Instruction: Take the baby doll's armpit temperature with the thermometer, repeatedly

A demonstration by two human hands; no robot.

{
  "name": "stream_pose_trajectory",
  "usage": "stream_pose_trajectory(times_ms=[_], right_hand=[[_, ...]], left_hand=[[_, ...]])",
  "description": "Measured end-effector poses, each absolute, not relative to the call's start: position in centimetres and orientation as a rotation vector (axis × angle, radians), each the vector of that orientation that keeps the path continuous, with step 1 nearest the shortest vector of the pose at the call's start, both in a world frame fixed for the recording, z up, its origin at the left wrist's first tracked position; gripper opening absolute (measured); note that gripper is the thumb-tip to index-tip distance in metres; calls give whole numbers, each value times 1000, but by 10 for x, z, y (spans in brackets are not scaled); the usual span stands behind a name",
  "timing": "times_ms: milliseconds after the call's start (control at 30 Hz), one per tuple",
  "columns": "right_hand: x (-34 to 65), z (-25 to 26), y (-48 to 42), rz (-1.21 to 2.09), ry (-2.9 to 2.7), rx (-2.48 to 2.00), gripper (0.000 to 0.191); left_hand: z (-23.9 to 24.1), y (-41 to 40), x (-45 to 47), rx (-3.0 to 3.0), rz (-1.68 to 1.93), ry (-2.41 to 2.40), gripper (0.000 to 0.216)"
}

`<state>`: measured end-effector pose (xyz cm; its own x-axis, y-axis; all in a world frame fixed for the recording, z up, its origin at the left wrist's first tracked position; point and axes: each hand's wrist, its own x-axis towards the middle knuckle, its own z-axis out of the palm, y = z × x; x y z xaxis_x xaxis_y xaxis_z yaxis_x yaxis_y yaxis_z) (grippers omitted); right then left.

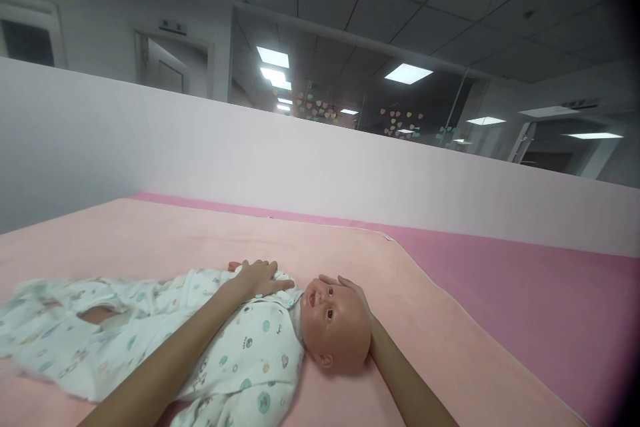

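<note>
A bald baby doll [337, 330] lies on its back on a peach-coloured mat [340, 253], its head to the right and its face turned up. It wears a white patterned onesie [250, 347] with small animal and dot prints. My left hand [260, 278] rests open on the doll's upper chest near the collar, fingers spread. Against the far side and crown of the doll's head lies my right hand [357, 290], fingers stretched out along it. Part of the right palm is hidden behind the head. One small doll hand [233, 266] shows beyond my left hand.
A pink surface [500, 287] extends past the mat's edge on the right. Behind stands a low white partition [310, 167]. Farther back are a doorway [173, 67], glass panels with heart stickers [320, 109] and ceiling lights [407, 73].
</note>
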<state>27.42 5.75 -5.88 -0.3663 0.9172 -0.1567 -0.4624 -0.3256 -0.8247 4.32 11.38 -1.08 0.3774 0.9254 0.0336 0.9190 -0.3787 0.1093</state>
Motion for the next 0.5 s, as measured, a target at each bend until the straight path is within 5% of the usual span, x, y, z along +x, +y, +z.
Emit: stream_pose_trajectory(times_ms=[500], right_hand=[[275,-62,58,1832,-926,-736,46]], left_hand=[[-9,112,44,2531,143,1709,65]])
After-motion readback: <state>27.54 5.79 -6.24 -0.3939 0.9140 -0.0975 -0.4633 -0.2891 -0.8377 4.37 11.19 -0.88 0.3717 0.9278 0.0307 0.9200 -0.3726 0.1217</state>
